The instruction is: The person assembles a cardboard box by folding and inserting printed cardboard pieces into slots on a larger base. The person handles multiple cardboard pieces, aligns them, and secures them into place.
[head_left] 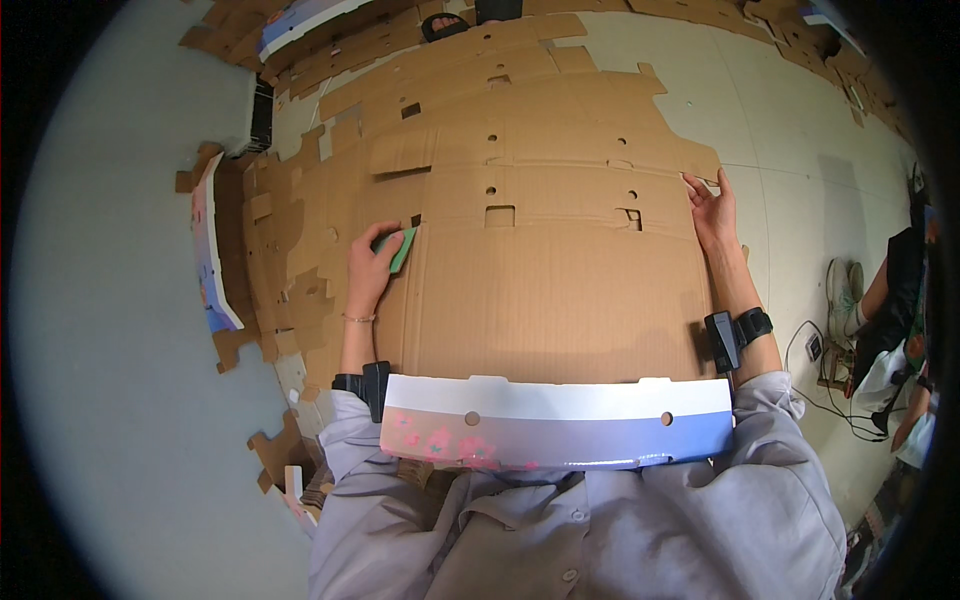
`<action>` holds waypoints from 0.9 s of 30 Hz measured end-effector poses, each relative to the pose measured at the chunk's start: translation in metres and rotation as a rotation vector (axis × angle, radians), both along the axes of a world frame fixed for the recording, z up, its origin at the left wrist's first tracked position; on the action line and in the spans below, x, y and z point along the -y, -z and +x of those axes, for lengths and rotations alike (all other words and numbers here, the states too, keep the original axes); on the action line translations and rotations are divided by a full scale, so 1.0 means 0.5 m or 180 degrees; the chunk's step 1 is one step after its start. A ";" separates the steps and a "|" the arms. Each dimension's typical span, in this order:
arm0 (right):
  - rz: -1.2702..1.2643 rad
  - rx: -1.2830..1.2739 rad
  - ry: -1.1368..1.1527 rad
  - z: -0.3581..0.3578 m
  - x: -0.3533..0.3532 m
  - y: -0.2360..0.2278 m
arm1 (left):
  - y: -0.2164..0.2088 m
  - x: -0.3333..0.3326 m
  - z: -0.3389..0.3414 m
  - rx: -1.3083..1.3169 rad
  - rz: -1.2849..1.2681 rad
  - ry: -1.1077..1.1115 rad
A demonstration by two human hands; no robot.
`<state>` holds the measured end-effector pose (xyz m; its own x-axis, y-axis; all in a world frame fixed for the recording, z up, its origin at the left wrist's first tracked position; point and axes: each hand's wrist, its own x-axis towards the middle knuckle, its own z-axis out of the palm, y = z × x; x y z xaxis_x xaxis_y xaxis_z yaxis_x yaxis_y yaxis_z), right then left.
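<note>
A large brown cardboard sheet, creased and cut with slots and round holes, spreads out in front of me. Its near end turns up into a glossy panel printed white, pink and blue, close to my body. My left hand is closed around a flat green piece beside a slot at the sheet's left crease; the piece's exact kind is unclear. At the far right corner, my right hand has its fingers at the sheet's edge and grips the flap there. Some of those fingertips are hidden.
More flattened cardboard lies layered to the left and beyond. A printed carton panel stands near the grey wall. On the right, pale floor tiles hold cables and another person's shoe. A foot in a black sandal shows at the far end.
</note>
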<state>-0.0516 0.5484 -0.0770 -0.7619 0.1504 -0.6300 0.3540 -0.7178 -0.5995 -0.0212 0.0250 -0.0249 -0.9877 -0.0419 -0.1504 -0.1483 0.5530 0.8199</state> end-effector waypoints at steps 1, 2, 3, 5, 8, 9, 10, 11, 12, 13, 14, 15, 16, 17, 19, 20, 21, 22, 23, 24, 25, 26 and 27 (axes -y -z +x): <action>-0.0002 0.0002 0.0002 0.000 -0.001 0.003 | 0.000 0.000 0.000 0.0002 -0.0002 0.0002; 0.0010 -0.0004 -0.0014 0.001 -0.002 0.006 | -0.001 0.000 0.000 0.0014 0.0017 -0.0014; 0.0024 -0.0008 -0.0028 0.001 -0.004 0.009 | -0.003 -0.001 0.000 0.0026 0.0037 -0.0027; 0.0117 -0.0037 0.0057 -0.001 -0.007 0.022 | -0.006 -0.005 -0.002 0.0036 0.0018 -0.0031; 0.0079 -0.0049 0.0058 -0.001 -0.009 0.023 | -0.012 -0.003 0.000 0.0088 -0.0021 -0.0018; -0.0040 -0.0032 -0.0013 -0.001 -0.011 0.021 | -0.014 -0.003 -0.001 0.0129 -0.0030 0.0014; -0.0041 -0.0031 -0.0012 -0.001 -0.013 0.024 | -0.015 -0.004 -0.001 0.0130 -0.0031 0.0014; 0.0018 -0.0041 0.0051 -0.001 -0.014 0.031 | -0.016 -0.005 -0.001 0.0115 -0.0016 0.0024; 0.0081 -0.0050 0.0115 -0.001 -0.016 0.037 | -0.016 -0.005 -0.001 0.0101 0.0002 0.0035; 0.0083 -0.0048 0.0116 -0.001 -0.021 0.041 | -0.014 -0.005 -0.002 0.0104 0.0005 0.0036; 0.0028 -0.0039 0.0085 0.000 -0.027 0.046 | -0.012 -0.005 -0.003 0.0105 -0.0009 0.0038; -0.0035 -0.0028 0.0047 0.000 -0.027 0.046 | -0.012 -0.004 -0.003 0.0108 -0.0030 0.0033; -0.0038 -0.0023 0.0041 0.000 -0.027 0.046 | -0.012 -0.004 -0.003 0.0114 -0.0033 0.0028; -0.0154 0.0015 -0.0021 0.001 -0.029 0.046 | -0.012 -0.003 -0.003 0.0117 -0.0041 0.0033; -0.0270 0.0056 -0.0090 -0.002 -0.029 0.040 | -0.014 -0.004 -0.005 0.0123 -0.0047 0.0032; -0.0169 0.0037 -0.0010 -0.004 -0.027 0.039 | -0.013 -0.004 -0.007 0.0119 -0.0018 0.0022; -0.0068 0.0018 0.0072 -0.004 -0.024 0.039 | -0.013 -0.004 -0.007 0.0115 0.0010 0.0014; -0.0069 0.0022 0.0068 -0.004 -0.021 0.038 | -0.012 -0.005 -0.007 0.0119 0.0010 0.0010; -0.0005 -0.0017 0.0098 -0.004 -0.019 0.036 | -0.011 -0.006 -0.007 0.0106 0.0047 -0.0004; 0.0060 -0.0056 0.0127 -0.003 -0.016 0.033 | -0.011 -0.006 -0.006 0.0094 0.0085 -0.0021; 0.0059 -0.0053 0.0121 -0.002 -0.014 0.029 | -0.011 -0.005 -0.006 0.0097 0.0084 -0.0027; -0.0033 -0.0038 0.0064 -0.002 -0.013 0.023 | -0.010 -0.004 -0.006 0.0098 0.0062 -0.0033; -0.0122 -0.0023 0.0012 -0.001 -0.014 0.019 | -0.011 -0.005 -0.006 0.0098 0.0044 -0.0034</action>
<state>-0.0520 0.5552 -0.0865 -0.7660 0.1292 -0.6298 0.3470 -0.7416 -0.5742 -0.0243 0.0277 -0.0196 -0.9821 -0.0503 -0.1813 -0.1795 0.5399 0.8224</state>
